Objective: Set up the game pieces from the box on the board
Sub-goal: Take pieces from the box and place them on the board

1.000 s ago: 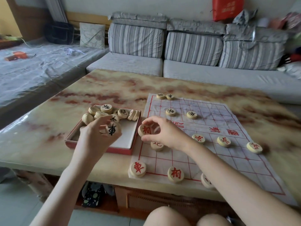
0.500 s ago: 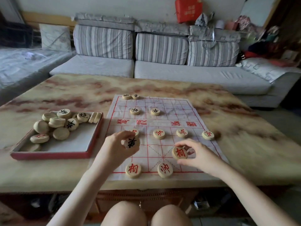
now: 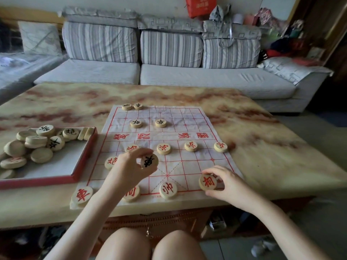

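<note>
The right hand [image 3: 223, 182] pinched a round pale wooden disc with a red character [image 3: 207, 182] by its rim, fingertips curled over the top and thumb beneath. The disc was tilted at the near row of the white cloth board with a red grid [image 3: 189, 117]. The left hand [image 3: 129, 166] held a black-lettered wooden disc [image 3: 149, 161] between thumb and forefinger above the board's left half. Light, hard, smooth pucks, I'd judge, and a rim grip suited them. More discs lay in the red-edged box [image 3: 84, 156].

A home living room: striped grey sofa [image 3: 169, 59], marble-patterned coffee table [image 3: 262, 147], scattered household clutter.
</note>
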`<state>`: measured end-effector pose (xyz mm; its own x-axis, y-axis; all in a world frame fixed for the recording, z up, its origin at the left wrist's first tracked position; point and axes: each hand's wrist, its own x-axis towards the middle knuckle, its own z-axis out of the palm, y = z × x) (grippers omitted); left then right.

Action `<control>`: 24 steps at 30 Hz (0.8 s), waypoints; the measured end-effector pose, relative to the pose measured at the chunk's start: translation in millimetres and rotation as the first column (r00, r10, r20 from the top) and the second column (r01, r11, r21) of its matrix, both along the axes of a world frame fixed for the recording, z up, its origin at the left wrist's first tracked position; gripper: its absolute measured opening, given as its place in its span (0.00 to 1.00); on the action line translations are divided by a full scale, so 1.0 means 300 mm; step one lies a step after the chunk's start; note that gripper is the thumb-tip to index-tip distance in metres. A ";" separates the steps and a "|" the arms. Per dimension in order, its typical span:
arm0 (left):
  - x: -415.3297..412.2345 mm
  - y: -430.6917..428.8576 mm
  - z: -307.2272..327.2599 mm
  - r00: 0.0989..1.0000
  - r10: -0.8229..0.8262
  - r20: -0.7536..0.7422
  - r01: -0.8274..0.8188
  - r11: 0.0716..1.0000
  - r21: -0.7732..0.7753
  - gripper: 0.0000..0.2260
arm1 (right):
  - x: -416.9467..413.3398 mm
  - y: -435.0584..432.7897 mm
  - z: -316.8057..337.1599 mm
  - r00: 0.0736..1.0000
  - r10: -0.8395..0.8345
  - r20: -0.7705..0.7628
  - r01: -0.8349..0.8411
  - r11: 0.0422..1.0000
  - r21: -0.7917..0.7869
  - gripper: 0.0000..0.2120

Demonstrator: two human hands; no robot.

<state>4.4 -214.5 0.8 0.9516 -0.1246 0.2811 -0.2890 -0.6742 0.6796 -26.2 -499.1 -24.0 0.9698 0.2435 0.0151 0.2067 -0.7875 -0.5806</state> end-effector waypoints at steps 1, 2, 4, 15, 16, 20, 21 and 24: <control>0.001 -0.001 0.000 1.000 -0.004 0.000 0.004 1.000 0.001 0.20 | -0.007 -0.015 0.001 1.000 -0.011 0.005 0.011 1.000 0.002 0.22; 0.001 -0.003 -0.001 1.000 -0.008 -0.001 0.008 1.000 -0.001 0.20 | -0.015 -0.029 0.002 1.000 -0.021 0.005 0.021 1.000 0.006 0.22; 0.003 -0.011 -0.005 1.000 -0.011 -0.011 0.011 1.000 -0.015 0.20 | -0.030 -0.046 -0.001 0.999 -0.032 -0.003 0.032 0.999 0.009 0.22; 0.016 -0.046 -0.021 0.999 -0.036 -0.037 0.034 0.998 -0.046 0.21 | -0.021 -0.015 -0.035 0.998 -0.029 0.047 0.030 0.999 -0.018 0.25; 0.017 -0.047 -0.020 0.999 -0.040 -0.034 0.039 0.998 -0.046 0.21 | -0.019 -0.013 -0.040 0.998 -0.025 0.058 0.026 0.999 -0.025 0.25; 0.020 -0.054 -0.023 0.998 -0.057 -0.032 0.055 0.997 -0.045 0.21 | -0.014 -0.015 -0.065 0.997 -0.001 0.081 0.004 0.999 -0.034 0.25; 0.022 -0.057 -0.025 0.998 -0.059 -0.031 0.057 0.997 -0.043 0.21 | -0.014 -0.016 -0.072 0.997 0.001 0.081 0.002 0.999 -0.032 0.25; 0.033 -0.071 -0.031 0.998 -0.056 -0.034 0.054 0.997 -0.050 0.20 | -0.013 -0.021 -0.074 0.998 0.006 0.069 -0.005 1.000 -0.015 0.27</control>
<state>14.2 -235.7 -8.6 0.9531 -0.1636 0.2546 -0.2999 -0.6236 0.7219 -30.0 -505.3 -46.3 0.9652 0.2496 0.0780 0.2502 -0.7946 -0.5532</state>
